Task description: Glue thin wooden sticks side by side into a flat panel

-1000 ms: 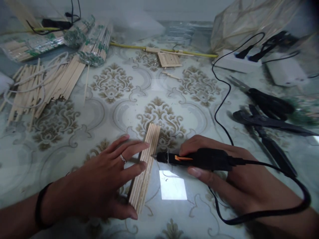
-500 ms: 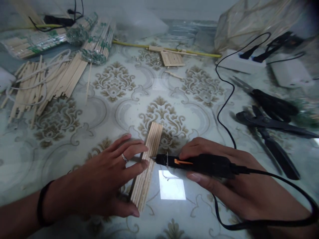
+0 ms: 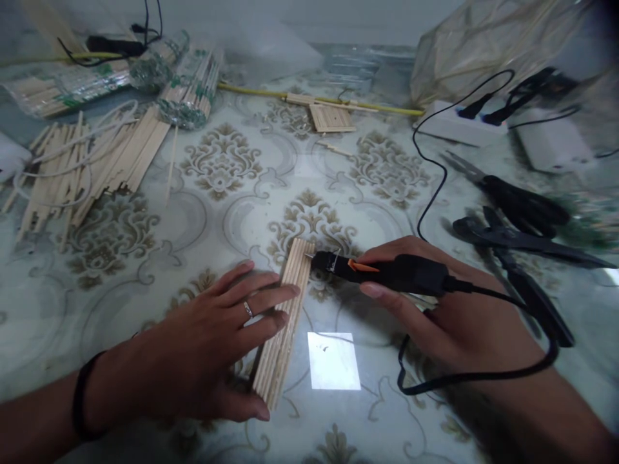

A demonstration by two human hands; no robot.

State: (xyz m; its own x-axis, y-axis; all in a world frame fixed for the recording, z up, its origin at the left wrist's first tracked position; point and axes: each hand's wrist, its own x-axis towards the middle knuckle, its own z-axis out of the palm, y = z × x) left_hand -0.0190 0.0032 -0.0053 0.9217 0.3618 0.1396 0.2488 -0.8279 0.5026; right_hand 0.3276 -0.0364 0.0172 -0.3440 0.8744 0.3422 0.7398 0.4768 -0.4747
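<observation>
Table (image 3: 217,212): tool (image 3: 401,274) tip at panel (image 3: 285,322) far edge.

left hand (image 3: 207,348): flat on pale wooden stick panel (image 3: 285,316), lower centre | right hand (image 3: 449,309): grips black corded glue pen (image 3: 387,272), tip at panel's upper end

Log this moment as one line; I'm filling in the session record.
left hand: flat on stick panel | right hand: grips corded black tool, tip at panel's far end | table: loose sticks, scissors
</observation>
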